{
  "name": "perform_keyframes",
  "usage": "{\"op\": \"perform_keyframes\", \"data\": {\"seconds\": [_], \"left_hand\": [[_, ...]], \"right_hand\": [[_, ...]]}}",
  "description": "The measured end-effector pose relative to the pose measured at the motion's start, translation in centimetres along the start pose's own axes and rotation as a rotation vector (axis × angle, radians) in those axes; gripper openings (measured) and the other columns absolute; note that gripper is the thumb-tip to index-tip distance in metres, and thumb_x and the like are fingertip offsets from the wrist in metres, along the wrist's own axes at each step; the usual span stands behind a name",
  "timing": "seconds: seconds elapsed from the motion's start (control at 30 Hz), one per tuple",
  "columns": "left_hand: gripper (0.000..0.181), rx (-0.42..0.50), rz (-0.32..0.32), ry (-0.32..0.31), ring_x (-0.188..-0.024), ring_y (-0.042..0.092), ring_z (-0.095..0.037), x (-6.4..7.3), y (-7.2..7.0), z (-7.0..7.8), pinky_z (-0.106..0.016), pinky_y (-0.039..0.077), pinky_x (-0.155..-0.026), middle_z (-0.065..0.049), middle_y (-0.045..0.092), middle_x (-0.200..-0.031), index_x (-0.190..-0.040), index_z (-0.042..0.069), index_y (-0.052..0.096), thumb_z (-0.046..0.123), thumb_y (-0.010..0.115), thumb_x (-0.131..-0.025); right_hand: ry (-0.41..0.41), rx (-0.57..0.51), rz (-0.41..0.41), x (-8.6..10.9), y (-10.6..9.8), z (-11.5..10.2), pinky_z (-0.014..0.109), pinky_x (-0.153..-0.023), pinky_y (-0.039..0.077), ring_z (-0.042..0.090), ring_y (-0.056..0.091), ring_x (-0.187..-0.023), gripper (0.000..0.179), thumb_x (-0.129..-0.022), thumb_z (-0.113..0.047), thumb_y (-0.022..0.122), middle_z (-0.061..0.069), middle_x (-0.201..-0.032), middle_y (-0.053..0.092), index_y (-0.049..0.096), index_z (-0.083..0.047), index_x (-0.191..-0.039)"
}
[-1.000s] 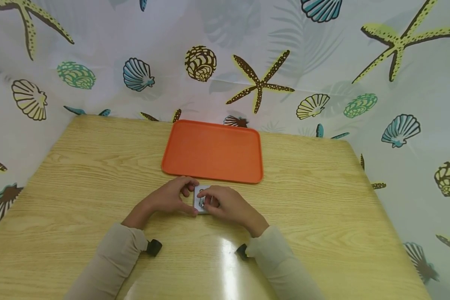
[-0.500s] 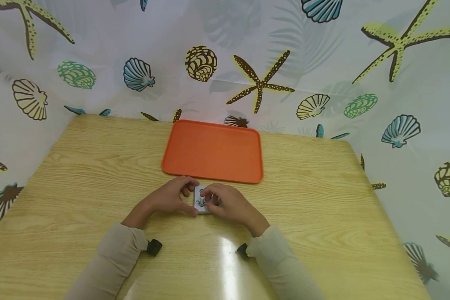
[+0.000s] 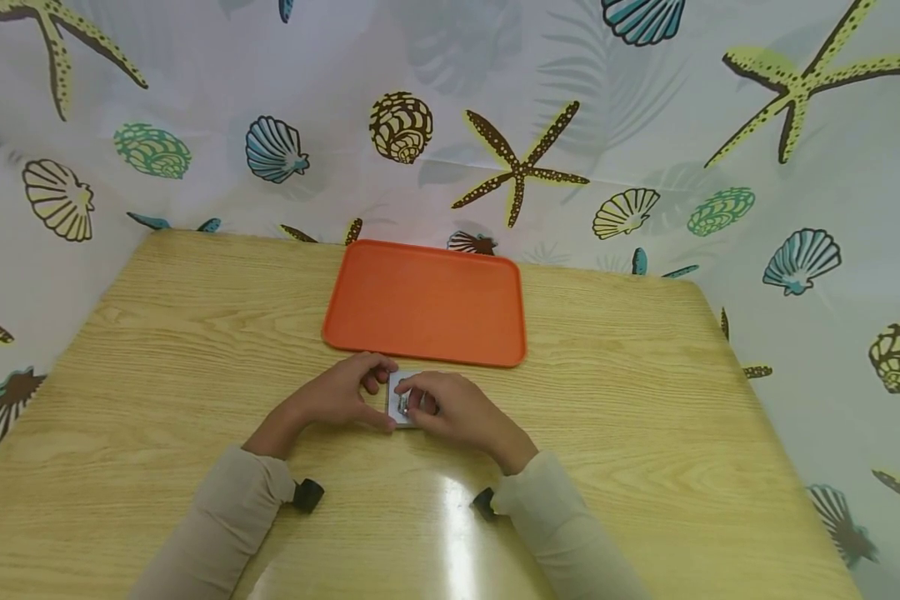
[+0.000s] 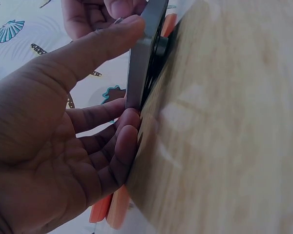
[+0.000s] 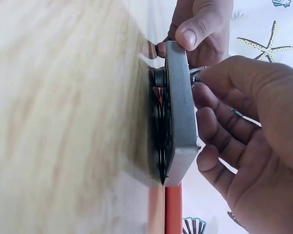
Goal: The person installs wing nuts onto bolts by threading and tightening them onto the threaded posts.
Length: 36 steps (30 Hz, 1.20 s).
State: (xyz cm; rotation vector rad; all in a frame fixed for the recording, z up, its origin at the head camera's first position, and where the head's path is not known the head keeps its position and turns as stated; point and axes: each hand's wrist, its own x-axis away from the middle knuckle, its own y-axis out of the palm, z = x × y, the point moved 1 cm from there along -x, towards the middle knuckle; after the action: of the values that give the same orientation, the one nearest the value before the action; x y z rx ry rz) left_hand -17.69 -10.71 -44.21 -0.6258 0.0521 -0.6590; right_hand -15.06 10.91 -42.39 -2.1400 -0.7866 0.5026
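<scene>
A small square grey plate [image 3: 393, 399] lies on the table just in front of the tray. Short dark feet show under it in the right wrist view, where its edge [image 5: 181, 105] is seen side-on. My left hand [image 3: 341, 392] holds the plate at its left side, thumb at the near corner and fingertips at the far one. Over the top of the plate, my right hand [image 3: 461, 408] pinches a small shiny metal part [image 5: 196, 78] with a coiled or threaded look. The right fingers partly hide that part, and its exact kind cannot be made out.
An orange tray [image 3: 427, 304] lies flat behind the plate. The wood-grain table [image 3: 630, 433] spreads to both sides. A shell-and-starfish patterned cloth [image 3: 330, 75] hangs behind and at the sides. A dark wrist device [image 3: 308, 495] sits at the left cuff.
Half a second ago the right fingers shifted slightly right and showed more of the plate's top; now they are back over the metal part. The left hand and plate have stayed still.
</scene>
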Motion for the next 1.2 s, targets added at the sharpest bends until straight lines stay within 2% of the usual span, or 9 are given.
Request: {"op": "perform_keyframes", "data": {"seconds": [0.23,0.37,0.57,0.73,0.9,1.2], "left_hand": [[0.078,-0.015,0.005,0.0,-0.104,0.054,-0.02,-0.02,0.1,-0.19,-0.035,0.049,-0.09,-0.008,0.057,-0.122,-0.134,0.004,0.053,0.031,0.091,-0.072],[0.078,-0.012,0.002,-0.004,-0.103,0.054,-0.02,0.01,0.13,-0.23,-0.035,0.048,-0.09,-0.008,0.057,-0.121,-0.134,0.004,0.053,0.031,0.091,-0.073],[0.078,-0.015,0.001,-0.009,-0.104,0.054,-0.02,0.04,0.14,-0.25,-0.034,0.049,-0.089,-0.009,0.057,-0.122,-0.135,0.004,0.052,0.032,0.091,-0.073],[0.078,-0.007,0.002,-0.014,-0.104,0.055,-0.021,0.11,0.08,-0.21,-0.033,0.049,-0.087,-0.009,0.058,-0.121,-0.135,0.005,0.053,0.032,0.091,-0.073],[0.079,0.003,-0.002,-0.017,-0.105,0.055,-0.021,0.13,0.09,-0.25,-0.033,0.05,-0.086,-0.009,0.057,-0.122,-0.135,0.004,0.052,0.033,0.091,-0.073],[0.079,0.002,-0.001,-0.009,-0.106,0.055,-0.022,0.04,-0.02,0.0,-0.035,0.049,-0.09,-0.01,0.057,-0.124,-0.136,0.003,0.051,0.032,0.09,-0.073]], "right_hand": [[0.026,0.074,0.025,0.28,0.02,-0.04,0.021,-0.072,0.048,0.01,0.058,-0.08,0.02,-0.093,-0.015,0.066,0.0,-0.095,0.066,0.069,-0.011,-0.112],[0.043,0.068,0.029,0.38,-0.1,-0.09,0.022,-0.072,0.047,0.013,0.058,-0.082,0.016,-0.093,-0.016,0.068,0.001,-0.101,0.065,0.068,-0.011,-0.109],[0.065,-0.002,0.0,0.1,-0.1,-0.08,0.02,-0.069,0.048,0.008,0.057,-0.075,0.024,-0.093,-0.012,0.065,-0.001,-0.089,0.067,0.064,-0.011,-0.118],[0.018,-0.003,-0.015,-0.09,0.02,-0.08,0.019,-0.07,0.048,0.004,0.055,-0.072,0.028,-0.093,-0.007,0.061,-0.001,-0.087,0.067,0.064,-0.009,-0.121],[-0.033,0.019,-0.013,0.05,0.06,-0.11,0.019,-0.072,0.049,0.007,0.057,-0.074,0.028,-0.093,-0.007,0.061,0.002,-0.09,0.068,0.067,-0.005,-0.121],[-0.031,0.03,0.02,0.18,-0.02,0.01,0.021,-0.075,0.051,0.012,0.061,-0.081,0.025,-0.092,-0.007,0.064,0.003,-0.092,0.067,0.068,-0.006,-0.117]]}}
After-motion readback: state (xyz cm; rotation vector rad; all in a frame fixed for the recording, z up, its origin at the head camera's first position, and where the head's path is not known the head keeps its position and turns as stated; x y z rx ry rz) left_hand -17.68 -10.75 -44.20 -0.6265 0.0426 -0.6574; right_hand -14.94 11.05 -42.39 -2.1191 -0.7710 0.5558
